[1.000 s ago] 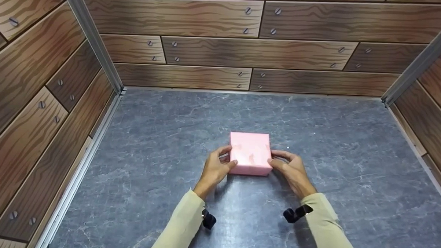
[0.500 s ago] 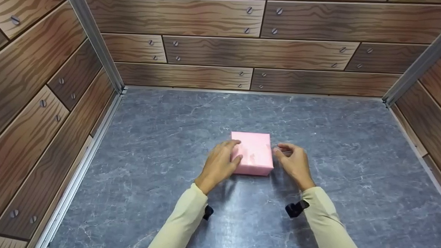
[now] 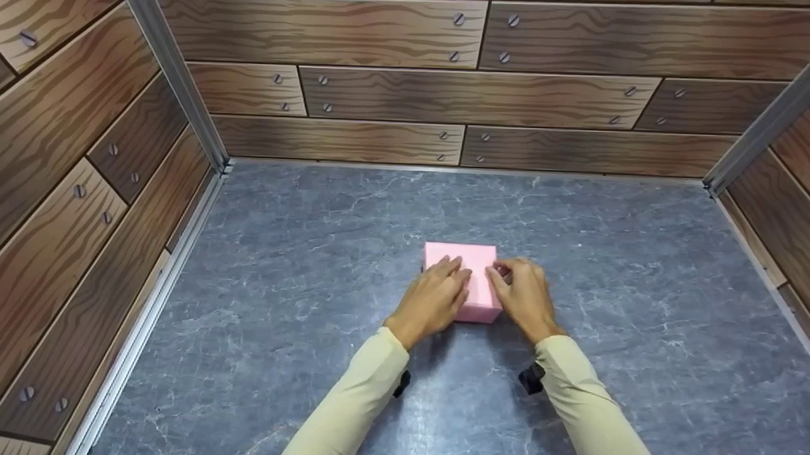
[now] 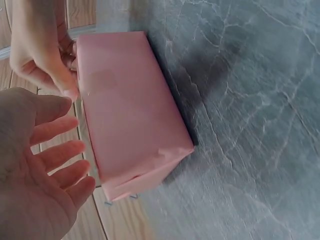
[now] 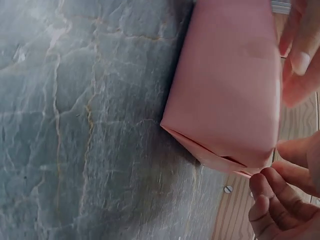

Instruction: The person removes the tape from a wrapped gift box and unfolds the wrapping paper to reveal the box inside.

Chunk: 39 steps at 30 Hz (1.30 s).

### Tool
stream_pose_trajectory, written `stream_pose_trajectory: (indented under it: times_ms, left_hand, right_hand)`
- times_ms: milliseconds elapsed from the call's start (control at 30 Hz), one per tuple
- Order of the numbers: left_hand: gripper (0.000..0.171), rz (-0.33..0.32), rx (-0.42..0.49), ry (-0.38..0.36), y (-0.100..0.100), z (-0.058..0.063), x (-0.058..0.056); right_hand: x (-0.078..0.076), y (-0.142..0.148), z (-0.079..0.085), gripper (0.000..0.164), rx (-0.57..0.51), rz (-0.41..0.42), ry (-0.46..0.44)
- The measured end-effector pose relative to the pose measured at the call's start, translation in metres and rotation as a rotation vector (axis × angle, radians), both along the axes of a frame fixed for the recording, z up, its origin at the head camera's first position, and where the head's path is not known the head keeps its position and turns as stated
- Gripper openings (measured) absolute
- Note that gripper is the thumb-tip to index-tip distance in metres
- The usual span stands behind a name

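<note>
A pink paper-wrapped box [image 3: 475, 253] sits on the grey marbled surface, its folded end flap [image 5: 210, 156] showing in the right wrist view. Over its top reaches my left hand [image 3: 431, 297], fingers extended and slightly spread, covering the left part of the box. In the left wrist view those fingers [image 4: 57, 155] are loosely bent beside the top. My right hand [image 3: 525, 294] is at the right top edge, thumb and forefinger close together. Its other fingers [image 5: 280, 200] curl near the box corner. I cannot tell whether the right fingertips pinch anything.
Wood-patterned panels [image 3: 382, 95] wall the surface at the back and both sides. Metal profiles [image 3: 174, 71] run up the back corners. A metal strip [image 3: 152, 320] lines the left edge. Dark wrist cameras [image 3: 532, 379] hang under the sleeves.
Both hands held the box's sides at first. The left hand has slid right onto the top. The right hand came off the side, then moved back to the right top edge. The box has barely moved.
</note>
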State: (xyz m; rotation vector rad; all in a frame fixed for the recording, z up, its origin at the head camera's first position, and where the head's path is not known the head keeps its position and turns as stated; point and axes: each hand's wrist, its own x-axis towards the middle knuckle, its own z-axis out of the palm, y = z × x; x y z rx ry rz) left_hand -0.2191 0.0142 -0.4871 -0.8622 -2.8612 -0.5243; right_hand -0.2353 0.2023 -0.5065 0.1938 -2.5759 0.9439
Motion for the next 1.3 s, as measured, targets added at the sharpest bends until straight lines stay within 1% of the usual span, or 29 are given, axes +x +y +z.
stream_pose_trajectory:
  times_ms: [200, 500, 833, 1300]
  left_hand:
    - [0.041, -0.002, -0.051, -0.040, 0.007, -0.001, -0.002]
    - [0.041, 0.003, -0.134, 0.025, 0.012, -0.005, -0.003]
    - [0.040, 0.013, -0.140, 0.026, 0.012, -0.007, -0.003]
    - [0.042, 0.018, -0.130, -0.003, 0.012, -0.006, -0.001]
  right_hand:
    - [0.000, -0.003, -0.002, 0.016, 0.060, -0.013, 0.044]
    - [0.000, -0.005, -0.006, 0.014, 0.087, -0.032, 0.094]
    - [0.001, -0.007, -0.008, 0.013, 0.123, -0.024, 0.138]
    - [0.000, -0.006, -0.011, 0.012, 0.152, -0.037, 0.164]
